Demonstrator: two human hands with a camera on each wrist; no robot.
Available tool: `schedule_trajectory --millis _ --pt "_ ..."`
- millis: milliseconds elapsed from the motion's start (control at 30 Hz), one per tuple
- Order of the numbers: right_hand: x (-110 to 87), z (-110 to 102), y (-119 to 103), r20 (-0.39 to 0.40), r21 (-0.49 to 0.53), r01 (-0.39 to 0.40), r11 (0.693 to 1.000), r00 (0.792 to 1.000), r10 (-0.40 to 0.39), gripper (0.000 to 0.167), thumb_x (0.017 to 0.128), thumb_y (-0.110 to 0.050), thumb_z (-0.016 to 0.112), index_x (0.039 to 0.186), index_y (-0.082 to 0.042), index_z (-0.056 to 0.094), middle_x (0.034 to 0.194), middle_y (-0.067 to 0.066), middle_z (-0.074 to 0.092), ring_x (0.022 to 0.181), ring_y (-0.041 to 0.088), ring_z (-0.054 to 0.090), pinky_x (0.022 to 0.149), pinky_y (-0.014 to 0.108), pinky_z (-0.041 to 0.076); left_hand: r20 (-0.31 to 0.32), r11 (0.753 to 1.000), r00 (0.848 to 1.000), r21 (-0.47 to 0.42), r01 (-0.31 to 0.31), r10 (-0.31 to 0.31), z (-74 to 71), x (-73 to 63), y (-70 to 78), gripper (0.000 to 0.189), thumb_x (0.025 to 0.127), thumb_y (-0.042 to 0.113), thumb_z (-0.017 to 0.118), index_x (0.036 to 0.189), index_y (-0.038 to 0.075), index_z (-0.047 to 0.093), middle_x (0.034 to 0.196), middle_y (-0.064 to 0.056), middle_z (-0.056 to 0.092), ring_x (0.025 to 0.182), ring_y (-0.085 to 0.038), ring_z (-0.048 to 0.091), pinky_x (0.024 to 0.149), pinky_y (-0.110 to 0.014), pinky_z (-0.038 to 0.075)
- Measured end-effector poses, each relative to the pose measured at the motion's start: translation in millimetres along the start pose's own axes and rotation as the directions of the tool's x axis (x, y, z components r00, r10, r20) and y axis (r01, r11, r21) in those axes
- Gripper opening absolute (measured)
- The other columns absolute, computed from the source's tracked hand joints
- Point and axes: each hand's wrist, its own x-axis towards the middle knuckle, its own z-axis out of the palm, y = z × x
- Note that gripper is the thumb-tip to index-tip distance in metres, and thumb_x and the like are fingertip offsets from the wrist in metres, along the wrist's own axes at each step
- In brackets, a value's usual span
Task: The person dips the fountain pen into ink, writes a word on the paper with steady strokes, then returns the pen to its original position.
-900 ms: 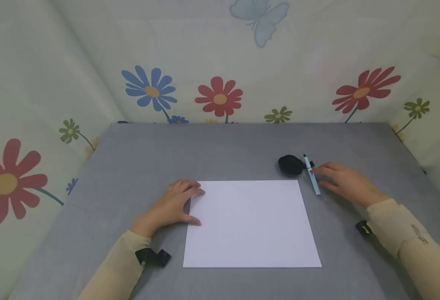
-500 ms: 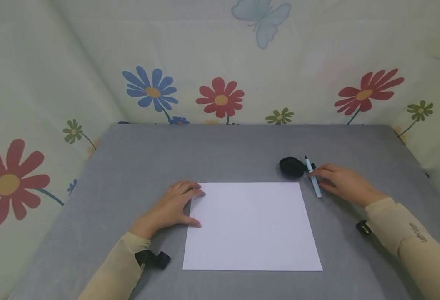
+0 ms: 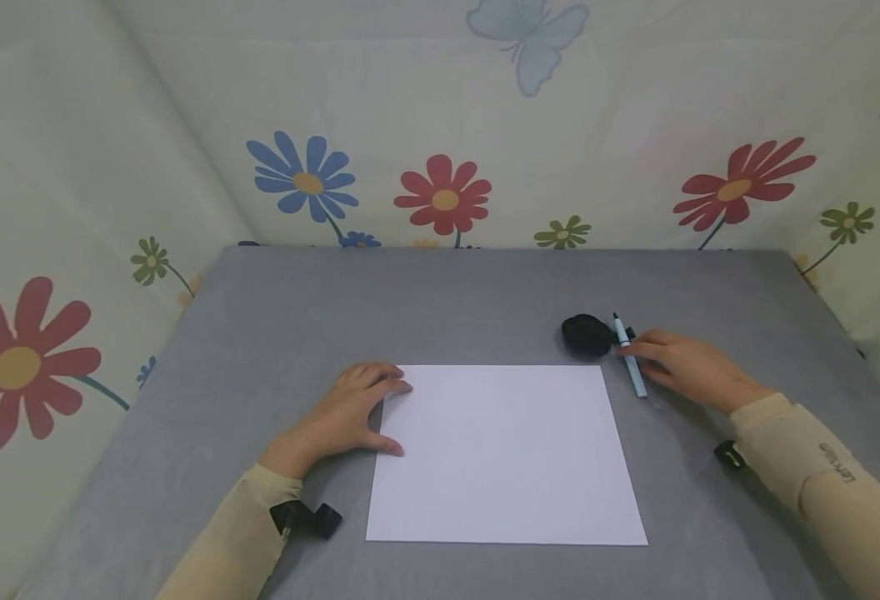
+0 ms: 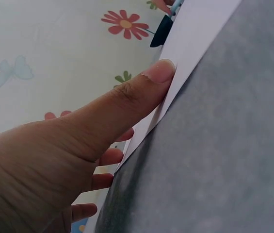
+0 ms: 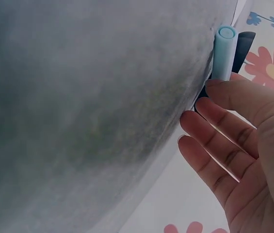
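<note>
A white sheet of paper [image 3: 507, 467] lies flat in the middle of the table. My left hand [image 3: 338, 414] rests at its left edge, fingers spread, with the thumb and fingertips touching the paper. In the left wrist view the thumb [image 4: 146, 87] lies over the paper's edge. On the right, my right hand [image 3: 687, 367] pinches a light blue marker [image 3: 636, 377] between thumb and forefinger; its dark tip points away from me. The right wrist view shows the marker's rounded end [image 5: 226, 36] above the thumb, while the other fingers are loosely bent and hold nothing.
A rounded black object [image 3: 586, 335] sits just left of the marker, behind the paper's far right corner. The grey table [image 3: 380, 292] ends at a flower-printed curtain [image 3: 380, 92]. A black wrist device [image 3: 308, 517] hangs at my left cuff, another [image 3: 728, 455] at the right.
The right fingers have come across the marker and now pinch it. My left hand stays on the paper's edge. The whole head view has shifted slightly.
</note>
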Motion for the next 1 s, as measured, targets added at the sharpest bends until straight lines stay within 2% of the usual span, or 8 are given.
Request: schedule_trajectory --millis 333,600,1000 --pt "2.3 0.6 0.6 -0.015 -0.027 0.040 0.999 0.999 -0.040 0.040 0.082 -0.003 0.072 0.120 -0.015 0.066 0.110 0.014 0.065 0.097 0.030 0.065 0.080 0.049 0.056 -0.015 1.000 1.000 0.004 -0.003 0.004 -0.4 -0.4 0.9 0.085 0.057 0.054 0.086 0.127 0.014 0.059 0.135 -0.008 0.053 0.128 -0.031 0.046 0.112 -0.055 0.030" --pt "3.3 0.6 0.7 -0.004 -0.028 0.033 0.999 0.999 -0.033 0.038 0.082 -0.004 0.071 0.119 -0.013 0.066 0.111 0.014 0.064 0.099 0.030 0.065 0.081 0.050 0.055 -0.011 1.000 1.000 0.013 -0.008 0.008 0.3 -0.5 0.0 0.085 0.058 0.054 0.085 0.128 0.015 0.059 0.136 -0.008 0.052 0.129 -0.030 0.045 0.112 -0.055 0.030" --pt "2.1 2.4 2.2 -0.082 -0.007 0.061 0.998 0.995 -0.061 0.038 0.078 0.000 0.074 0.113 -0.012 0.068 0.105 0.014 0.064 0.094 0.027 0.065 0.078 0.047 0.056 0.000 1.000 1.000 0.015 0.002 -0.002 1.6 -1.7 0.0 0.086 0.058 0.056 0.085 0.129 0.016 0.058 0.136 -0.007 0.052 0.129 -0.029 0.045 0.113 -0.054 0.030"
